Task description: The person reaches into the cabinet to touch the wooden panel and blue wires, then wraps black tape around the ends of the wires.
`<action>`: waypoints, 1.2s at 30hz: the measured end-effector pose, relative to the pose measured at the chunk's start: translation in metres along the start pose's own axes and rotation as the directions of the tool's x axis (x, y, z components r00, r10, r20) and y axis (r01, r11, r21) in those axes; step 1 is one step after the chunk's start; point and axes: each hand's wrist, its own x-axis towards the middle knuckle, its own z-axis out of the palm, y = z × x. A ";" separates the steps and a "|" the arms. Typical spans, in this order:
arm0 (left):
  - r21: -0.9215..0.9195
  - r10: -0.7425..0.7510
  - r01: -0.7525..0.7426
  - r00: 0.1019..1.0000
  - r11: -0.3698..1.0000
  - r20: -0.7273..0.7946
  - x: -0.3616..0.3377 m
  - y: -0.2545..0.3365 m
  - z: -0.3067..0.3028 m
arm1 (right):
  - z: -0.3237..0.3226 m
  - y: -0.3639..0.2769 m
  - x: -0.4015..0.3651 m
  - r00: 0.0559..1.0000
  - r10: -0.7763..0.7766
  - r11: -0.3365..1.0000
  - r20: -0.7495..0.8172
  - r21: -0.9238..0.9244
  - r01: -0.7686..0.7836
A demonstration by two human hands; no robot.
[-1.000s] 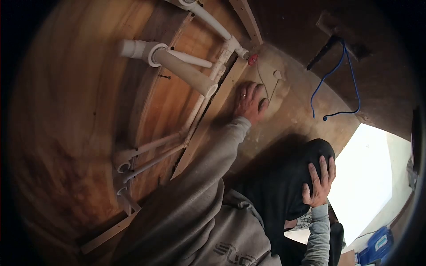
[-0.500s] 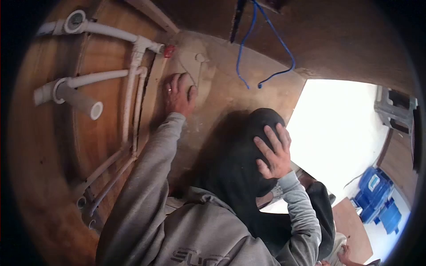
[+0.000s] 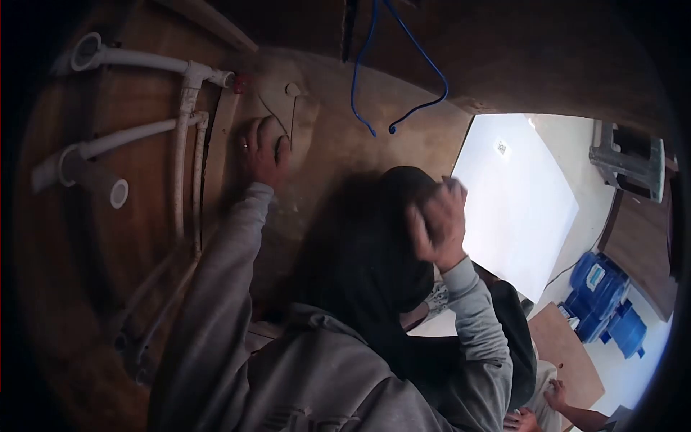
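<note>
Against the light wooden panel rests my left hand [image 3: 263,153], its fingers bent and apart, with a ring on one of them. Beside its fingertips a thin dark line runs over a pale patch [image 3: 286,108] on that panel. My right hand [image 3: 441,225] is over my bent knee [image 3: 392,237] in black trousers. Its fingers are curled and smeared by motion, and I cannot tell whether anything is in them.
White pipes [image 3: 191,93] run along the wooden wall at left, with a red fitting [image 3: 239,83]. Blue wires [image 3: 437,68] hang overhead. At right are a bright opening [image 3: 515,209], a grey stool [image 3: 630,165] and blue water jugs [image 3: 597,284]. Another person's hand [image 3: 556,394] shows at lower right.
My right hand has lifted and curled from lying spread on the knee. My left hand stays on the panel. The whole view has shifted and darkened.
</note>
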 end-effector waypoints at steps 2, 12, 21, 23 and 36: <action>0.000 0.023 -0.023 1.000 1.000 -0.012 0.000 -0.005 0.003 | 0.003 -0.005 0.034 0.954 0.252 0.957 -0.165 0.189 -0.220; 0.011 0.060 -0.060 0.997 0.998 -0.053 0.003 0.001 0.001 | 0.037 0.038 0.074 0.717 0.697 0.391 -0.022 0.850 -0.354; -0.023 0.047 -0.049 0.998 0.999 -0.046 0.004 0.007 -0.004 | 0.044 0.052 0.059 0.745 0.667 0.430 0.007 0.812 -0.393; -0.020 0.055 -0.056 0.998 0.998 -0.035 0.005 0.005 -0.003 | 0.043 0.052 0.060 0.749 0.663 0.449 -0.008 0.805 -0.388; -0.046 0.048 -0.050 0.998 0.998 -0.033 0.005 0.003 -0.001 | 0.043 0.050 0.061 0.746 0.665 0.471 -0.033 0.794 -0.385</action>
